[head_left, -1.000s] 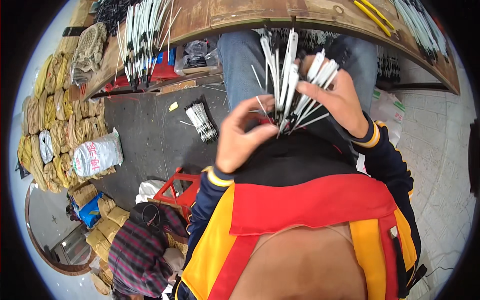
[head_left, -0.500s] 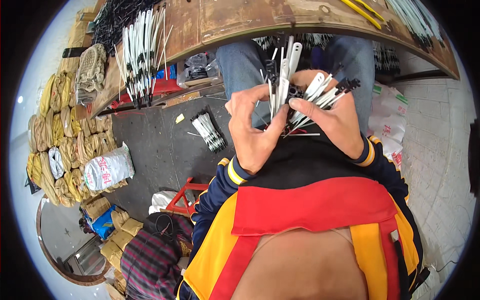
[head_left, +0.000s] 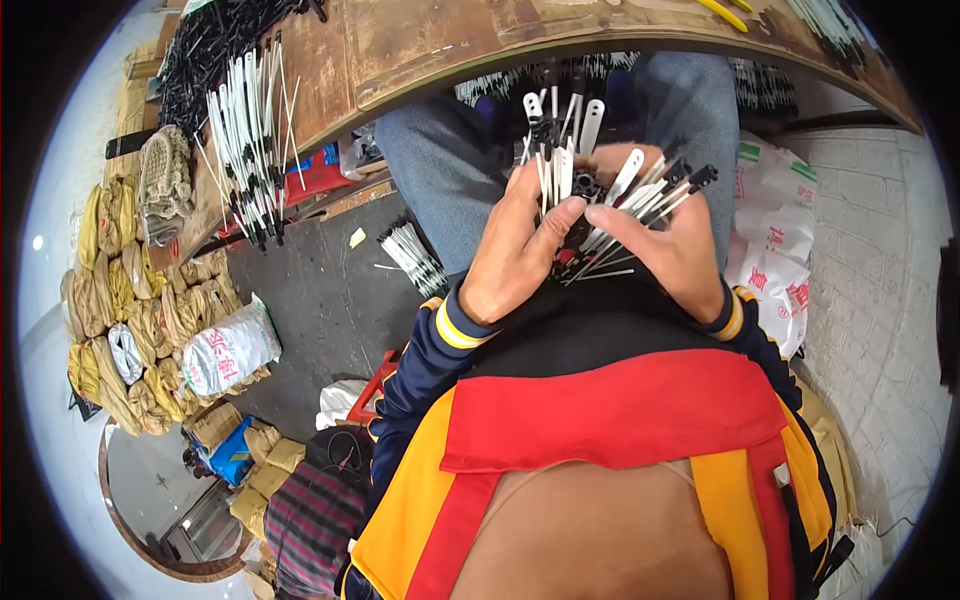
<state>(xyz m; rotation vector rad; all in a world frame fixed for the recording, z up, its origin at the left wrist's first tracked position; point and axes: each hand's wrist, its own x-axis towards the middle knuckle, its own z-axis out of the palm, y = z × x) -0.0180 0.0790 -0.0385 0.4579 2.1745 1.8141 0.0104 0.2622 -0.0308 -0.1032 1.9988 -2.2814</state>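
Both hands hold one bunch of thin white and black plastic strips [head_left: 585, 160] over my lap, fanned upward and to the right. My left hand [head_left: 515, 250] grips the bunch from the left, thumb pressed across its lower part. My right hand [head_left: 670, 245] grips it from the right, forefinger reaching toward the left thumb. The strips' lower ends are hidden between the palms. My knees in blue jeans [head_left: 440, 170] lie just behind the bunch.
A worn wooden table [head_left: 440, 50] curves across the top, with white strips [head_left: 250, 150] spread at its left end. A small bundle of strips [head_left: 410, 255] lies on the dark floor. Tan sacks [head_left: 120, 310] pile at left, white bags [head_left: 775, 230] at right.
My left hand moved up from the bunch's base and closed on it beside the right hand. The bunch rose a little toward the table edge.
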